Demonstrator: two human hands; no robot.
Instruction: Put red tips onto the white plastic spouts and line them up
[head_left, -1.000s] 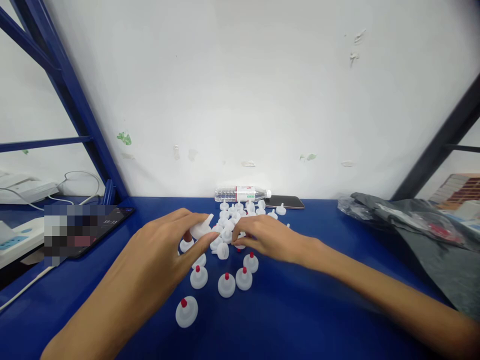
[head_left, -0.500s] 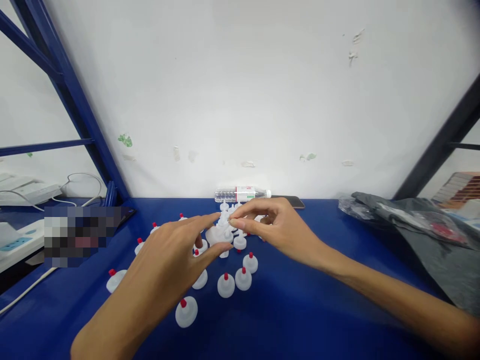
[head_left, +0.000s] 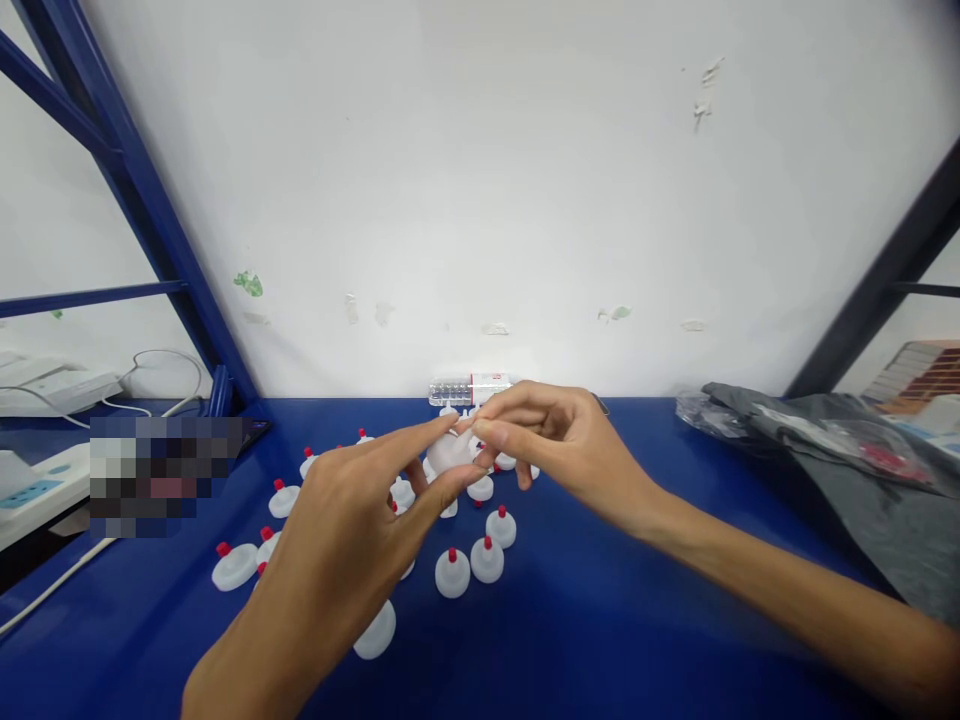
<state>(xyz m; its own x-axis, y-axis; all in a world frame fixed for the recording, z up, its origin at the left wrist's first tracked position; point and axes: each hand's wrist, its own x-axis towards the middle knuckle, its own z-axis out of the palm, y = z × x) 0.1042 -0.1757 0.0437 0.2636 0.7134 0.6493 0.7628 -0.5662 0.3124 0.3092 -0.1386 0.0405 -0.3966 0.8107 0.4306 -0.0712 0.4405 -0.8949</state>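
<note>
My left hand (head_left: 375, 490) has its thumb and index finger on a translucent white cap (head_left: 451, 450) above the middle of the blue table. My right hand (head_left: 559, 435) is pinched at the cap's upper right edge, its fingertips close to those of my left hand; whatever small piece they hold is hidden. White caps with red tips stand around, among them one (head_left: 452, 574) and another (head_left: 487, 560) in front of the hands, and one (head_left: 234, 567) at the left. Behind the hands, more white pieces are partly covered.
A clear bottle (head_left: 469, 388) lies by the wall, with a dark phone partly hidden beside it. Grey plastic bags (head_left: 840, 460) lie at the right. A white power strip (head_left: 45, 485) and cables are at the left, near blue rack posts (head_left: 161, 230).
My left hand has moved right and up and closed onto the cap. My right hand has shifted slightly right, its fingertips now at the cap's edge.
</note>
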